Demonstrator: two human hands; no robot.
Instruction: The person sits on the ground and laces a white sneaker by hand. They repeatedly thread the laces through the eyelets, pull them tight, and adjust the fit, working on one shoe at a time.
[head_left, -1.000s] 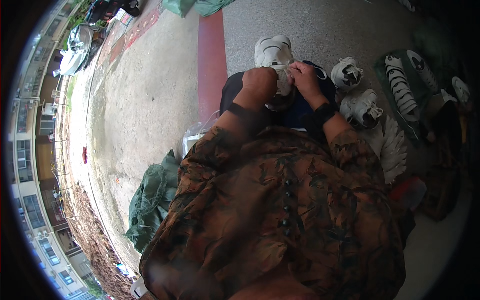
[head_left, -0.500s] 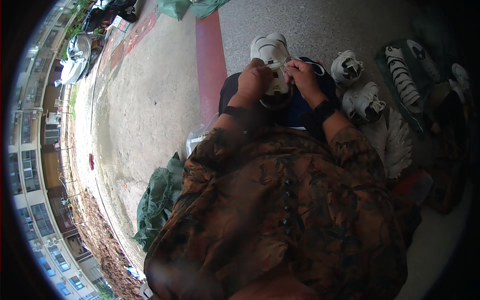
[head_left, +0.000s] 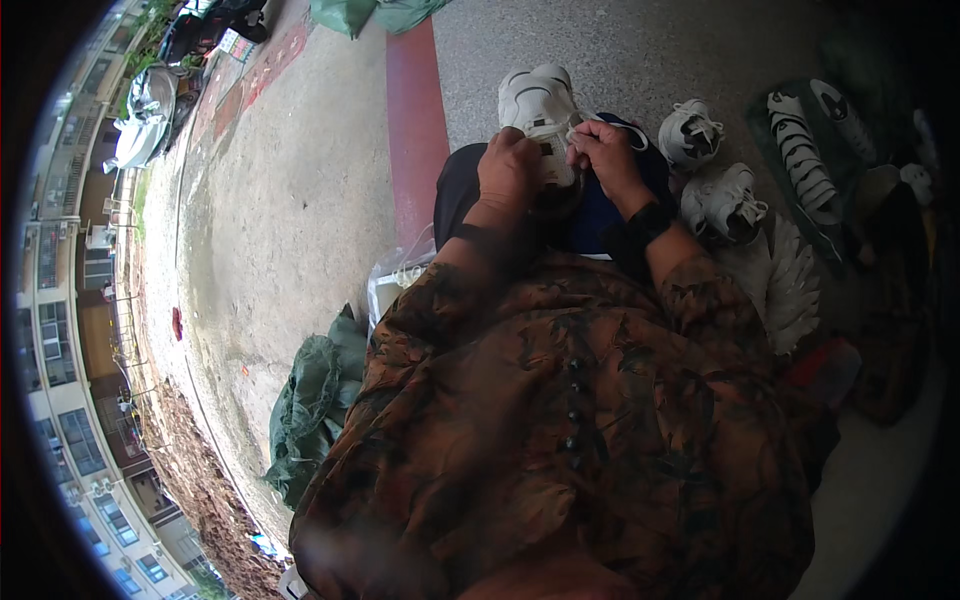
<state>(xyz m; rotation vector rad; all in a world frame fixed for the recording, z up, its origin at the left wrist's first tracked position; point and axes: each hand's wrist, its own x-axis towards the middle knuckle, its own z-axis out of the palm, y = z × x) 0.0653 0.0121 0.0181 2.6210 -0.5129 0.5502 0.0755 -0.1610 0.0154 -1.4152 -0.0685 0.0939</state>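
Observation:
A white sneaker (head_left: 540,98) with dark accents rests on my lap, its toe pointing away from me. My left hand (head_left: 511,168) is closed at the shoe's left side, with its fingers curled over the lacing area. At the right side, my right hand (head_left: 606,158) pinches a white shoelace (head_left: 628,124), which loops out beyond the fingers. The opening and heel are shaded and partly hidden between my wrists. What exactly the left fingertips press on is hard to make out.
White laced sneakers (head_left: 692,135) stand to my right, beside a pile of white shoe pieces (head_left: 790,285). Farther right, a row of striped white pieces (head_left: 803,155) lies on green sacking. A green sack (head_left: 310,410) and a clear plastic bag (head_left: 392,280) sit at my left.
My left hand has drawn slightly down and back from the lacing, with its fingers more curled. The right hand stays nearly where it was, pinching the lace.

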